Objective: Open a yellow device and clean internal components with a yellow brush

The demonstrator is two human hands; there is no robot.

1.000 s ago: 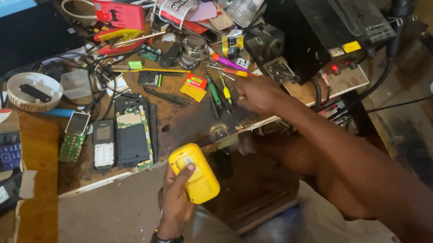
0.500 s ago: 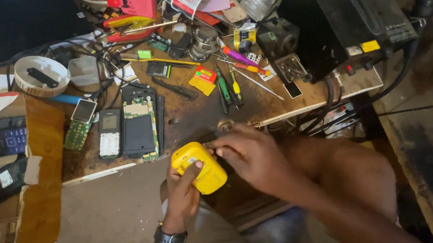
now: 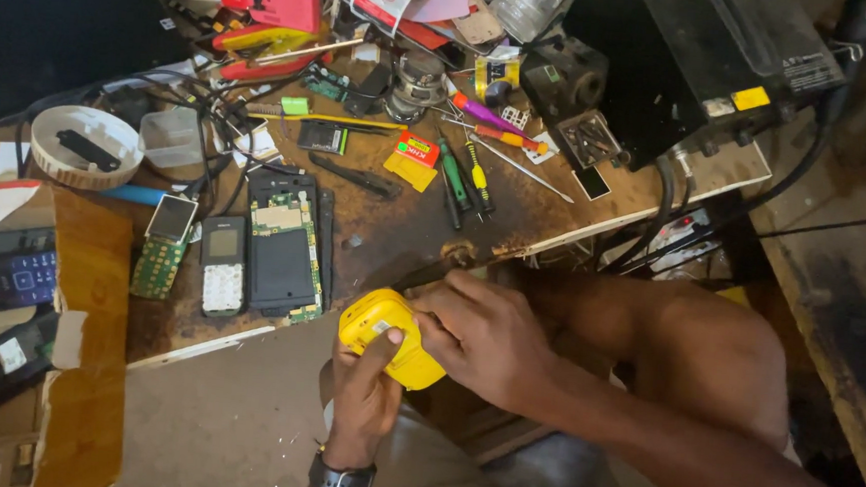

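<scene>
Person, head view, two bare hands.

Left hand (image 3: 364, 395): bare, no ring or glove visible; short nails. Wrist carries a watch (image 3: 341, 482) with a dark band and dark case, snug fit.

Right hand (image 3: 487, 339): bare, no ring, no watch. Forearm bare up to the frame edge; no sleeve in view.

Legs: knee bare; light grey cloth (image 3: 439, 475) below it, garment kind unclear.

Cluttered workbench (image 3: 404, 234): phones (image 3: 223, 266), screwdrivers (image 3: 477, 171)

Smooth, glossy yellow plastic casing (image 3: 387, 336); rough, stained, worn wooden workbench (image 3: 404, 232).
</scene>
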